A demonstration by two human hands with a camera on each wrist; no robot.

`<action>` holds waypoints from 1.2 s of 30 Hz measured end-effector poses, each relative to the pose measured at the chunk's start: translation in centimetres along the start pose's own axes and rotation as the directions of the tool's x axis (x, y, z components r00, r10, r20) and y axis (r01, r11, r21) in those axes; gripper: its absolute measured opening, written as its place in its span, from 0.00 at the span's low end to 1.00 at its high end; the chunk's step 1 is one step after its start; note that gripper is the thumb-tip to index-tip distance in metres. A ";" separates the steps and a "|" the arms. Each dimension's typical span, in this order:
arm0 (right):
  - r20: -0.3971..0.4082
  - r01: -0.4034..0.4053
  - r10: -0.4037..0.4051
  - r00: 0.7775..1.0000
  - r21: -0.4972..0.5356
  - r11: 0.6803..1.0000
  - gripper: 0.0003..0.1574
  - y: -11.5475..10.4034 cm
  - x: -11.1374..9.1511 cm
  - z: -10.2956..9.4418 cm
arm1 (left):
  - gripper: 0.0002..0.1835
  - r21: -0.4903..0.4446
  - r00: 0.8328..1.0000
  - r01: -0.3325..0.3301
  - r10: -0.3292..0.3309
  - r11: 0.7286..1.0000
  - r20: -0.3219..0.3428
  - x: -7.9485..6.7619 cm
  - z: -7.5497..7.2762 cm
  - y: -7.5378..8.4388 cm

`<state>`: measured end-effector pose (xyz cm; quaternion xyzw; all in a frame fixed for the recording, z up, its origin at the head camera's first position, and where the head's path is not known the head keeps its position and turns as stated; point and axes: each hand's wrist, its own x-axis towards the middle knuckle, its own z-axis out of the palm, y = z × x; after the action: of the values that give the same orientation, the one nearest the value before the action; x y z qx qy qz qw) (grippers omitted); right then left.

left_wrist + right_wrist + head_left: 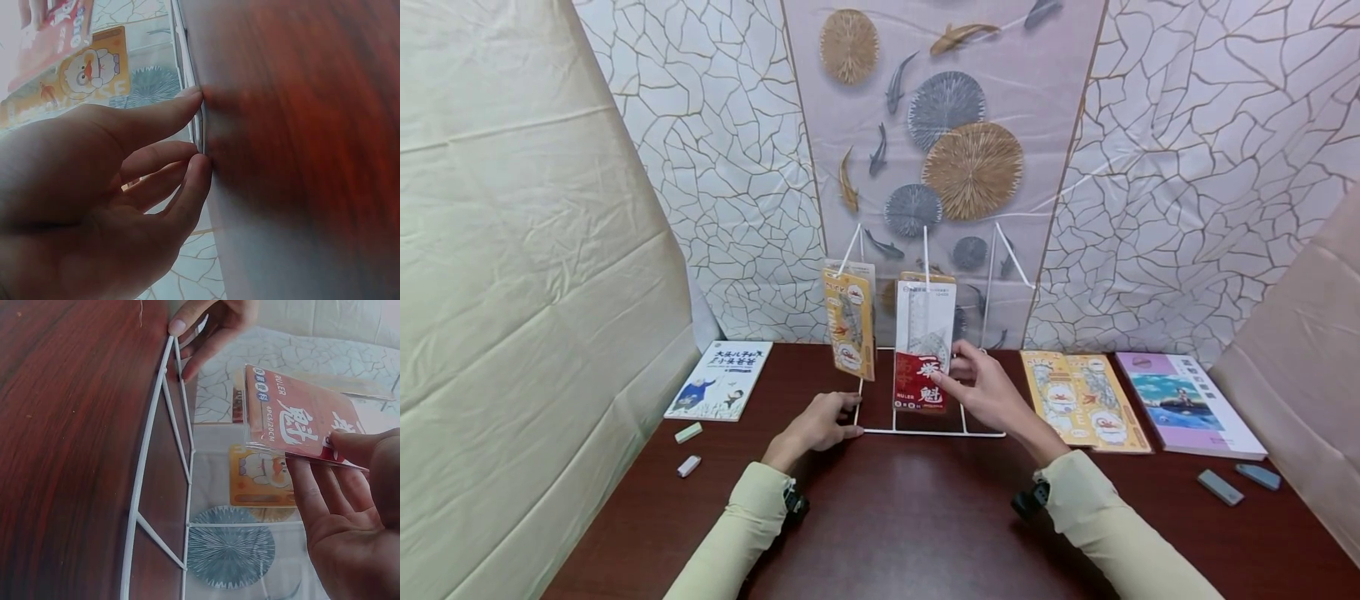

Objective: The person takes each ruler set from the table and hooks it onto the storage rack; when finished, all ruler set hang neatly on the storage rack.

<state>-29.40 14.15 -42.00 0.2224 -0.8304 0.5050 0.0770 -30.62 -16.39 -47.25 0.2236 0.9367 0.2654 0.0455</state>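
Note:
A white wire display rack with long upper hooks stands on the table. My left hand grips the front left corner of its base, thumb and fingertips on the wire. From the middle hook hangs a red-and-white ruler set packet, with a yellow one partly hidden behind it. My right hand pinches the lower right edge of the red-and-white packet, thumb in front and fingers behind. On the left hook hang a yellow ruler set packet and a paler one behind it. The right hook holds nothing.
Yellow ruler set packets and a pink-edged book lie on the right, with two grey flat pieces nearby. At the left are a white book and two small pale blocks. Patterned cloth hangs behind.

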 end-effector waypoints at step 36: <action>0.062 -0.074 0.077 0.995 -0.051 0.996 0.27 3.5 -0.7 -0.4 | 0.30 -0.002 1.000 -0.010 0.010 1.000 0.010 -0.1 0.0 -0.2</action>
<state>-30.39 16.07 -44.88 0.2048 -0.8522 0.4801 0.0367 -30.64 -16.55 -47.36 0.2295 0.9352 0.2653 0.0492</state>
